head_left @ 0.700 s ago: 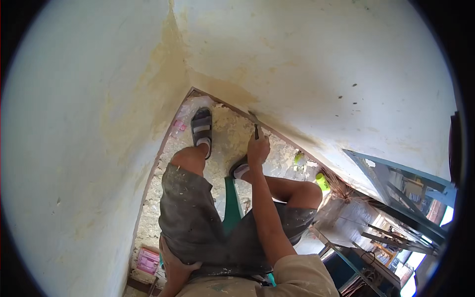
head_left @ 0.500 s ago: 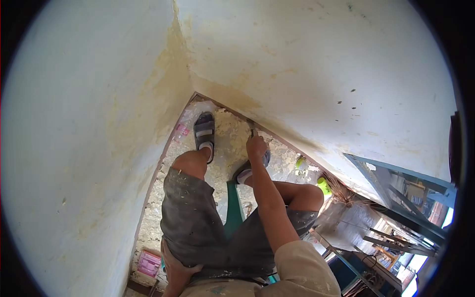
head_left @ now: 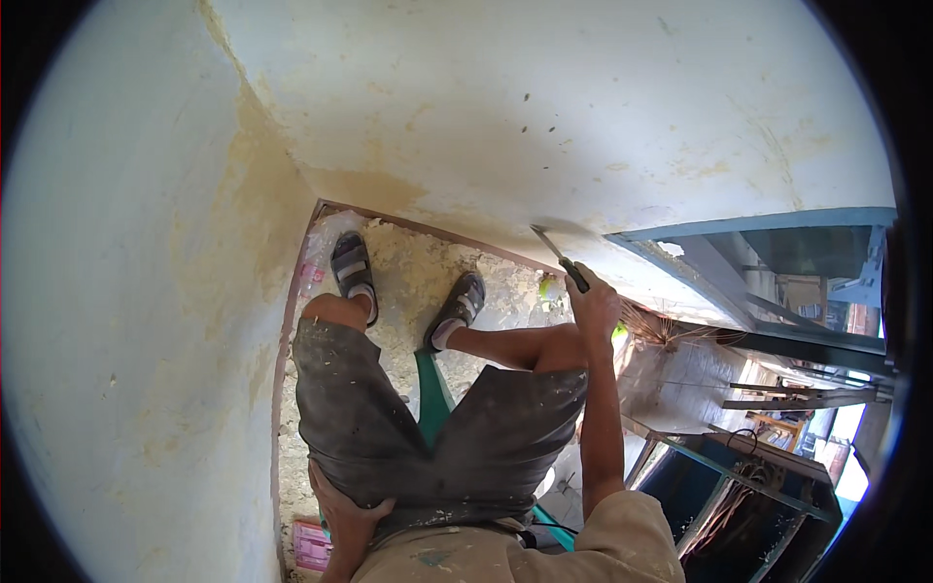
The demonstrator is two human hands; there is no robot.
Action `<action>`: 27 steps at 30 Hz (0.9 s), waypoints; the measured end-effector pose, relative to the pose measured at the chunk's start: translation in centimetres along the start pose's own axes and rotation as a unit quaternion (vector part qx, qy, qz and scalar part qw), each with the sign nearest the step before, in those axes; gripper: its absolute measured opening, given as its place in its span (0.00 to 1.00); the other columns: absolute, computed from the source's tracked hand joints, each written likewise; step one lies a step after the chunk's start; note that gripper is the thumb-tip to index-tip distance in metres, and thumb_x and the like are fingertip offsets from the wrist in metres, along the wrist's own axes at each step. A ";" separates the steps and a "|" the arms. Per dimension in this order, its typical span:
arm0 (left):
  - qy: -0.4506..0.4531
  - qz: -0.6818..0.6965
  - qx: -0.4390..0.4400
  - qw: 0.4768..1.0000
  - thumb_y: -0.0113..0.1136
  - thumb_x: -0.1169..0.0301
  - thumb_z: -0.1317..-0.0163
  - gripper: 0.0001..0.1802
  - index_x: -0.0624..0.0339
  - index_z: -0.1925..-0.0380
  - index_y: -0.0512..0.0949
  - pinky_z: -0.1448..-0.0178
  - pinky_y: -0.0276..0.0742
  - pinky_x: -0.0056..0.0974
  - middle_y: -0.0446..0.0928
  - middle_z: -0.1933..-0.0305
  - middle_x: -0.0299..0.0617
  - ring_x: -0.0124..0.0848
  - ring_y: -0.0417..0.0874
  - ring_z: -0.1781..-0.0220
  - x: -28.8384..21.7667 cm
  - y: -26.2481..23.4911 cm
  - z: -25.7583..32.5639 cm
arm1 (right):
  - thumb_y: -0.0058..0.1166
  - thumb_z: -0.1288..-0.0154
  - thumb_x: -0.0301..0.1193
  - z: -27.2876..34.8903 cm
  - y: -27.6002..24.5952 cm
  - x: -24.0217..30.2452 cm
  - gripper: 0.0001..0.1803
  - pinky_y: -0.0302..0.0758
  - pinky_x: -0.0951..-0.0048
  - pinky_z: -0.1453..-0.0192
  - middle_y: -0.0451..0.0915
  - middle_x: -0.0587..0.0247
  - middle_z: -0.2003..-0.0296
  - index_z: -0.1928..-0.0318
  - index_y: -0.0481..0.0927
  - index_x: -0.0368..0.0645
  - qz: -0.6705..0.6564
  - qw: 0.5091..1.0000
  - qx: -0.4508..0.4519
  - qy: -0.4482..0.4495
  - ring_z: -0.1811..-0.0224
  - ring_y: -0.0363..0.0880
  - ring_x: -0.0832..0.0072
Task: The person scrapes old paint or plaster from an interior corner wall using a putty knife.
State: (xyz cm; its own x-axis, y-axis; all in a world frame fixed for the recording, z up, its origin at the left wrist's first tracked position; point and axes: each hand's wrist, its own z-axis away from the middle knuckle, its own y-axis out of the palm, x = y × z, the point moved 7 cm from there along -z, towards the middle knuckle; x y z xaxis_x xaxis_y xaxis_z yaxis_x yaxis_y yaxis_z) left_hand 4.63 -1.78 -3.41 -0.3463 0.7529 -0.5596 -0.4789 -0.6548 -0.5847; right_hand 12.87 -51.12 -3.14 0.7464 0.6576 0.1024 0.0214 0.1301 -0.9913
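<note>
My right hand [head_left: 596, 309] is closed round the green and black handle of a scraper [head_left: 554, 243]. Its thin metal blade reaches the lower part of the pale wall [head_left: 466, 117], left of the blue window frame. Whether the tip presses on the wall, I cannot tell. Against the side of my left thigh rests my left hand [head_left: 342, 510], thumb apart from the fingers and some fingers hidden. It holds nothing that I can see. Yellowish stained patches [head_left: 364, 189] mark the wall near the corner.
Flakes litter the floor [head_left: 403, 257] around my sandalled feet. Between my legs shows a green seat or support [head_left: 432, 398]. A broom-like bundle of bristles [head_left: 649, 323] lies by the wall at right. Behind it stands a dark open cabinet [head_left: 724, 486]; a pink package [head_left: 312, 544] is at lower left.
My right hand has moved right, away from the floor edge beside my right foot, and the scraper now reaches the wall. The view has turned right. My left hand remains at my thigh.
</note>
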 end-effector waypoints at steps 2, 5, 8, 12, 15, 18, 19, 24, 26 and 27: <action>0.003 -0.006 -0.012 1.000 0.78 0.61 0.76 0.72 0.72 0.35 0.37 0.29 0.49 0.49 0.44 0.33 0.65 0.56 0.48 0.30 0.3 0.0 0.1 | 0.56 0.43 0.45 -0.2 0.5 -0.6 0.18 0.76 0.57 0.64 0.81 0.52 0.71 0.52 0.80 0.56 -0.034 0.998 -0.035 -0.036 0.68 0.81 0.53; -0.016 -0.002 -0.013 1.000 0.78 0.62 0.77 0.72 0.72 0.35 0.38 0.29 0.49 0.48 0.45 0.33 0.64 0.55 0.48 0.30 0.3 0.2 0.1 | 0.55 0.42 0.44 -0.9 2.6 -0.3 0.17 0.77 0.59 0.67 0.80 0.51 0.75 0.53 0.81 0.56 0.039 0.995 -0.075 -0.053 0.72 0.81 0.55; 0.001 0.011 -0.029 1.000 0.78 0.62 0.78 0.72 0.73 0.35 0.39 0.29 0.49 0.48 0.45 0.33 0.63 0.55 0.48 0.31 0.8 0.1 0.2 | 0.54 0.41 0.44 -1.1 5.4 1.0 0.16 0.77 0.60 0.69 0.79 0.53 0.76 0.53 0.80 0.56 0.063 0.993 -0.083 -0.058 0.74 0.80 0.56; -0.025 0.011 -0.042 0.999 0.78 0.62 0.80 0.72 0.73 0.36 0.39 0.29 0.49 0.48 0.46 0.33 0.63 0.54 0.49 0.31 0.4 -0.3 -0.2 | 0.54 0.40 0.44 -2.5 10.1 2.4 0.17 0.77 0.58 0.69 0.78 0.52 0.76 0.53 0.78 0.53 0.047 0.994 -0.069 -0.076 0.73 0.80 0.56; -0.052 0.004 -0.043 0.998 0.77 0.61 0.80 0.73 0.74 0.35 0.39 0.29 0.49 0.49 0.46 0.33 0.63 0.54 0.49 0.31 0.7 -0.8 0.0 | 0.51 0.39 0.44 -3.8 14.2 4.4 0.17 0.78 0.58 0.69 0.79 0.50 0.74 0.55 0.77 0.50 0.074 0.994 -0.008 -0.082 0.72 0.81 0.56; -0.029 0.000 -0.039 0.999 0.77 0.59 0.81 0.74 0.74 0.35 0.39 0.29 0.49 0.49 0.47 0.34 0.64 0.54 0.49 0.31 0.3 -0.9 -0.4 | 0.48 0.38 0.43 -4.8 19.4 4.6 0.16 0.78 0.58 0.67 0.79 0.49 0.70 0.58 0.76 0.46 0.090 0.991 0.047 -0.082 0.70 0.81 0.56; -0.031 0.011 -0.034 0.999 0.77 0.58 0.81 0.74 0.74 0.35 0.39 0.29 0.49 0.49 0.47 0.34 0.64 0.54 0.50 0.31 0.2 -0.9 -0.5 | 0.48 0.37 0.43 -4.9 21.3 4.1 0.15 0.78 0.58 0.66 0.79 0.50 0.69 0.59 0.76 0.46 0.095 0.991 0.065 -0.075 0.69 0.81 0.56; -0.034 0.019 -0.036 0.999 0.78 0.56 0.82 0.75 0.75 0.36 0.40 0.30 0.50 0.48 0.49 0.34 0.65 0.54 0.51 0.32 0.8 -0.9 -0.3 | 0.48 0.38 0.37 -4.0 25.7 2.9 0.14 0.78 0.59 0.62 0.80 0.49 0.69 0.59 0.75 0.41 0.110 0.988 0.093 -0.052 0.64 0.81 0.55; -0.041 0.016 -0.041 0.998 0.78 0.57 0.82 0.74 0.75 0.36 0.40 0.30 0.50 0.48 0.49 0.34 0.65 0.55 0.51 0.32 0.6 -0.8 -0.3 | 0.46 0.38 0.35 -3.6 25.6 1.3 0.13 0.78 0.62 0.66 0.79 0.51 0.71 0.59 0.75 0.40 0.088 0.987 0.136 -0.018 0.67 0.81 0.58; -0.039 0.016 -0.039 0.998 0.78 0.57 0.82 0.74 0.75 0.36 0.40 0.30 0.50 0.48 0.49 0.34 0.65 0.55 0.51 0.32 0.6 -0.6 -0.3 | 0.45 0.38 0.34 -3.4 25.3 0.1 0.11 0.78 0.65 0.70 0.79 0.53 0.73 0.60 0.74 0.40 0.068 0.982 0.176 0.016 0.70 0.81 0.60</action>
State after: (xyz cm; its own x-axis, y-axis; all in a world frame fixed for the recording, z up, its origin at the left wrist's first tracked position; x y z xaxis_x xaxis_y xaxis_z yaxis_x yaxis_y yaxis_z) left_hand 4.96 -0.94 -3.55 -0.4232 0.7325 -0.5332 -0.4029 -0.6793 -0.6134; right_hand 15.75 -50.27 -28.50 0.7472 0.6636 -0.0366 -0.3065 0.2952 -0.9050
